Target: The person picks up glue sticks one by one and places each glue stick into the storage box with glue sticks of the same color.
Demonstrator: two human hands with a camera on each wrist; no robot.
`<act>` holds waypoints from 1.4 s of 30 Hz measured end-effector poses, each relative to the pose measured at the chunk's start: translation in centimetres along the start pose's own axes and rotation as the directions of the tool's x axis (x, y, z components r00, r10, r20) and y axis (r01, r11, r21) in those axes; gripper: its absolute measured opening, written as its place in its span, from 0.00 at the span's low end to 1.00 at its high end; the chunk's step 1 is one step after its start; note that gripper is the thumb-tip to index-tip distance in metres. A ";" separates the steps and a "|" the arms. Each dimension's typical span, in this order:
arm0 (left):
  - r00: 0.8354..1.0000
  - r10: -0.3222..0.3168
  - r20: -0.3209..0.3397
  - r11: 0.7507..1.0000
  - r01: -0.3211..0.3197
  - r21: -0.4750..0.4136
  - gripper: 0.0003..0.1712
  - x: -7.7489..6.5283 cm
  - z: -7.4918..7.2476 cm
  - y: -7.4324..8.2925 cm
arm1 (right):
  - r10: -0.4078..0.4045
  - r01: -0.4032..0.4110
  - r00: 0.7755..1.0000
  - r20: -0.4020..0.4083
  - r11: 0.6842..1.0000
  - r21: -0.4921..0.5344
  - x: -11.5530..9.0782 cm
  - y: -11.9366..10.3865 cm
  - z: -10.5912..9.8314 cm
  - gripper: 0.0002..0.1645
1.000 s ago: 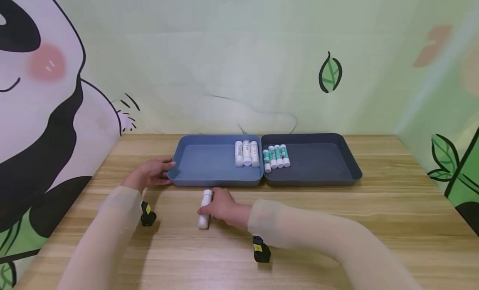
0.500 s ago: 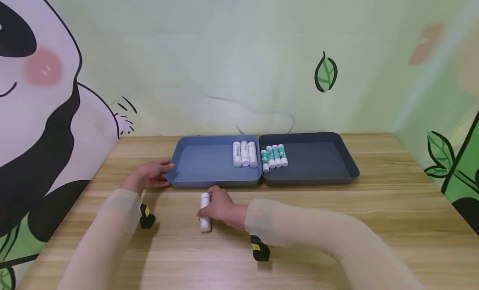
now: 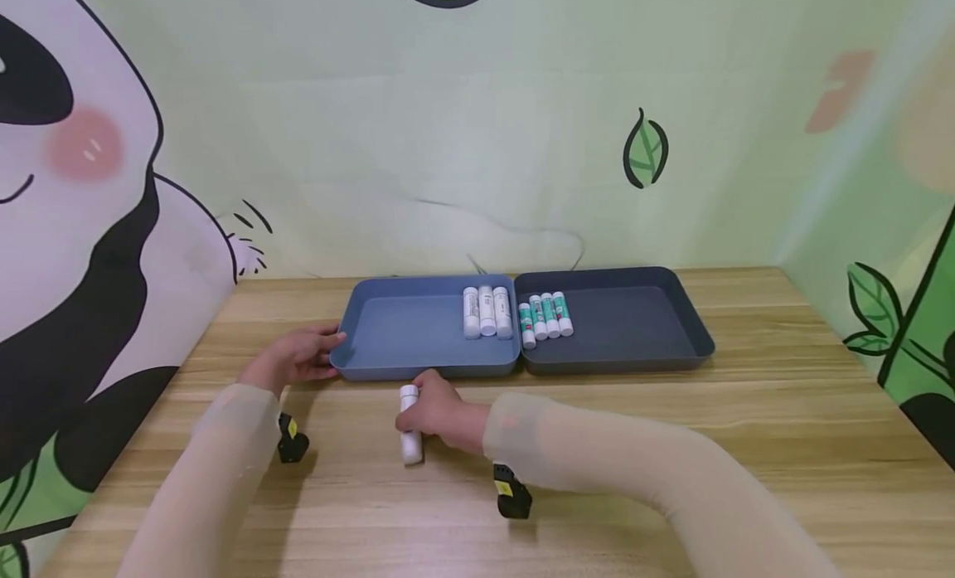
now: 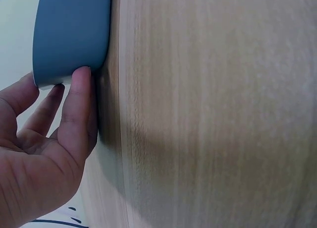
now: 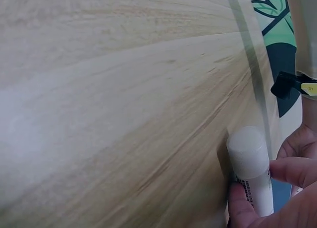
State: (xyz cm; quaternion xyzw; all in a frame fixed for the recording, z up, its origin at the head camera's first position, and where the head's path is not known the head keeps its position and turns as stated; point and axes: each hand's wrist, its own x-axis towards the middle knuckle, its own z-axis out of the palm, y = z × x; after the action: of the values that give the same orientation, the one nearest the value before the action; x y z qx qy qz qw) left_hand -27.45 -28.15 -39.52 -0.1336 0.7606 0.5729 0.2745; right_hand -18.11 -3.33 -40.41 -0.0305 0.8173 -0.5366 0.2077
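Observation:
In the head view, my right hand (image 3: 442, 414) grips a white glue stick (image 3: 411, 449) lying on the table in front of the blue tray. The right wrist view shows the glue stick (image 5: 249, 153) between thumb and fingers, with dark print on its side. My left hand (image 3: 294, 356) rests against the left end of the blue tray (image 3: 403, 333). Seen from the left wrist, its fingertips touch the tray's outer wall (image 4: 72, 34) and rim. Several white glue sticks (image 3: 487, 311) lie side by side at that tray's right end.
A dark grey tray (image 3: 634, 329) adjoins the blue one on the right. Several smaller green-and-white glue sticks (image 3: 547, 317) line its left end. Behind the wooden table (image 3: 597, 520) stands a wall (image 3: 477, 147) with panda and leaf drawings.
The head view has shifted slightly. The right hand keeps its grip on the white glue stick in almost the same place, and the left hand stays at the blue tray's end.

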 end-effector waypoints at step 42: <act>1.000 -0.001 0.029 1.000 0.001 -0.020 0.41 -0.1 -0.3 0.0 | 0.023 -0.035 0.999 0.040 0.941 0.336 2.5 -10.5 -10.2 0.39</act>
State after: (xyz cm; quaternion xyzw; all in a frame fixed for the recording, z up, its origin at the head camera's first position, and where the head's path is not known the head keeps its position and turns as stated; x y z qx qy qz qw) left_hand -27.43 -28.48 -39.43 -0.1284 0.7508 0.5822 0.2842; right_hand -26.03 0.39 -28.38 0.0080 0.7100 -0.6647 0.2324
